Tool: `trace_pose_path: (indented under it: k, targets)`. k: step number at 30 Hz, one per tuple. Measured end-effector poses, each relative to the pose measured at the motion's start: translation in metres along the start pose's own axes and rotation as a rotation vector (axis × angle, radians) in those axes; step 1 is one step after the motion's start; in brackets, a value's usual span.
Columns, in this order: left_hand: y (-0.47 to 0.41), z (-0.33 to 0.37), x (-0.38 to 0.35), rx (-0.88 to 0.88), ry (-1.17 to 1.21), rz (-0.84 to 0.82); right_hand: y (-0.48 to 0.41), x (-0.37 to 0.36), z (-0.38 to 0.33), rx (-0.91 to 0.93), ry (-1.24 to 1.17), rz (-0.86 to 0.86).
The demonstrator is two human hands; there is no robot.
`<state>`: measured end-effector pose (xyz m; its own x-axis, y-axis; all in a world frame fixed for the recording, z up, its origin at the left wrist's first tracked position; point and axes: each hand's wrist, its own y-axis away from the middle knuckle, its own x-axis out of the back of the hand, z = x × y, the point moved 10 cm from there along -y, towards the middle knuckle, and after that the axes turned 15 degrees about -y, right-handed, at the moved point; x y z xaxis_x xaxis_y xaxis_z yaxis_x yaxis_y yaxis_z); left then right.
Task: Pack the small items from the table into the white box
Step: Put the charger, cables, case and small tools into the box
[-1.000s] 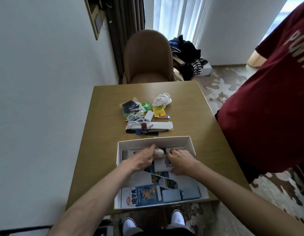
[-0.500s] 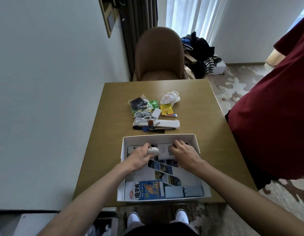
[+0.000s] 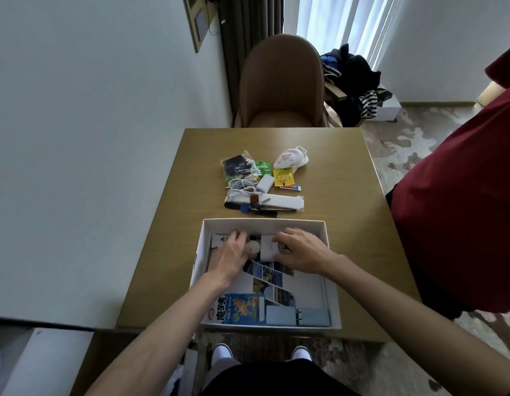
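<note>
White card (image 3: 269, 247) is being pressed flat by the right hand (image 3: 301, 251), while the oval item (image 3: 254, 247), moved slightly inward, is being pinched by the left hand (image 3: 231, 252) beside it, inside the white box (image 3: 263, 222).

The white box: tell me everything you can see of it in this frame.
The white box is an open, lidless, shallow rectangular carton that looks like cardboard. It sits flat at the near edge of the table, its near end about at the edge. Inside lie a photo brochure, a blue snack packet and pale blue flat items. Both hands work at its far end: the left hand on a small rounded white item, the right hand on a small white carton.
</note>
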<state>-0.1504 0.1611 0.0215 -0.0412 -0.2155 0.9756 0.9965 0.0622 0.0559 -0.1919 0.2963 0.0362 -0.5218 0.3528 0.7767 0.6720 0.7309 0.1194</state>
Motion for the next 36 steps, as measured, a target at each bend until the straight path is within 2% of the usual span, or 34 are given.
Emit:
trace_pose_path:
  k: [2, 6, 9, 11, 15, 19, 21, 24, 26, 29, 36]
  targets:
    - [-0.003, 0.0, 0.006, 0.029, 0.025, 0.024, -0.005, 0.016, -0.004, 0.047, -0.047, 0.043]
    - [-0.008, -0.005, 0.03, 0.01, -0.092, 0.133, -0.023, 0.05, -0.006, 0.061, -0.242, 0.131]
    - [-0.017, -0.013, 0.059, 0.015, -0.006, 0.261, -0.04, 0.074, -0.01, 0.101, -0.293, 0.264]
    - [-0.029, -0.021, 0.074, 0.021, 0.057, 0.302, -0.058, 0.082, -0.003, 0.055, -0.319, 0.31]
    - [-0.075, -0.041, 0.083, 0.035, 0.126, 0.262, -0.111, 0.071, 0.039, -0.159, -0.134, 0.208]
    - [-0.124, -0.057, 0.05, 0.019, 0.119, 0.018, -0.143, 0.052, 0.099, -0.412, 0.018, 0.058]
    - [-0.143, -0.067, 0.028, 0.005, 0.087, -0.098, -0.155, 0.04, 0.12, -0.468, 0.062, -0.013]
    - [-0.165, -0.083, 0.004, 0.005, 0.04, -0.172, -0.166, 0.02, 0.135, -0.471, 0.107, -0.093]
    - [-0.175, -0.088, -0.008, -0.009, 0.029, -0.182, -0.169, 0.017, 0.141, -0.463, 0.118, -0.066]
    - [-0.186, -0.088, -0.012, -0.045, 0.014, -0.112, -0.171, 0.016, 0.146, -0.44, 0.137, -0.066]
    - [-0.21, -0.065, -0.005, -0.19, -0.361, 0.053, -0.151, 0.028, 0.139, -0.418, -0.067, -0.077]
